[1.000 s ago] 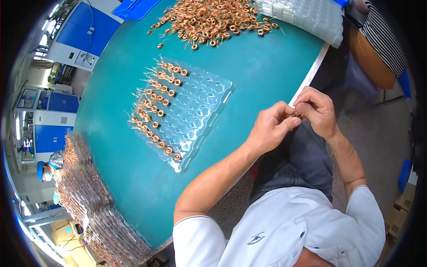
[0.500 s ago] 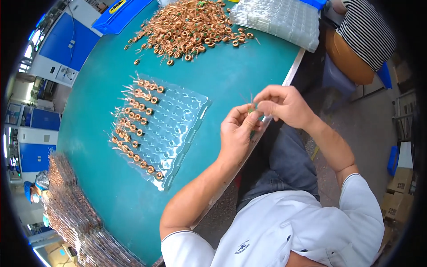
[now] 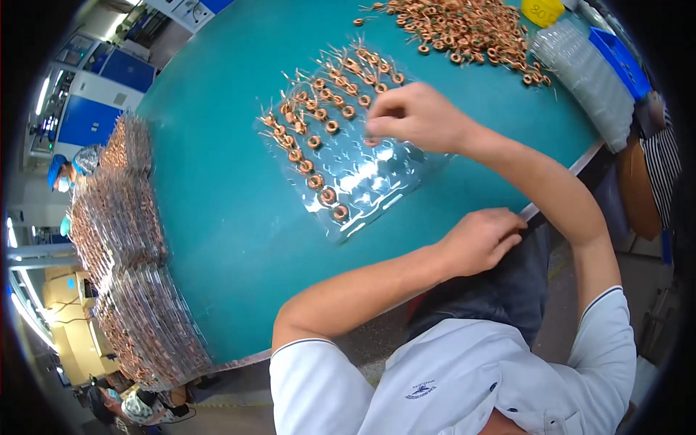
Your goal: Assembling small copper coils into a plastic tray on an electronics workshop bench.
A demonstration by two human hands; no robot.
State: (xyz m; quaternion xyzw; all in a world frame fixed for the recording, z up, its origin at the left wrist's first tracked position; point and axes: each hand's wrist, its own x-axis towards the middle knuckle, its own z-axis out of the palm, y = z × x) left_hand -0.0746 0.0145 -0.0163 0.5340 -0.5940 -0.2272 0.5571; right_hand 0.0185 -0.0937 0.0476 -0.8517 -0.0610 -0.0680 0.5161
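Observation:
My right hand (image 3: 417, 119) is over the clear plastic tray (image 3: 402, 185), its thumb and fingertips pinched on a small ring-shaped copper coil (image 3: 371, 142) low against the tray's pockets. Most of the grip is hidden by the fingers. Rows of similar copper coils (image 3: 315, 182) with thin wire leads fill the tray's left and far part. The pockets on the near right side hold none that I can see. My left hand (image 3: 480, 241) rests at the table's near edge, fingers loosely curled in, with nothing visible in them.
A big heap of loose coils (image 3: 464, 32) lies at the far side of the green table (image 3: 225, 181). Stacked clear trays (image 3: 583, 80), a blue bin (image 3: 620, 61) and a yellow container (image 3: 542, 11) stand far right. Tall stacks of filled trays (image 3: 130, 239) line the left edge. Other people are beyond.
My hands have parted. The right went left over the tray with a coil; the left dropped back to the table edge. The view has turned, shifting the tray and heap to the right.

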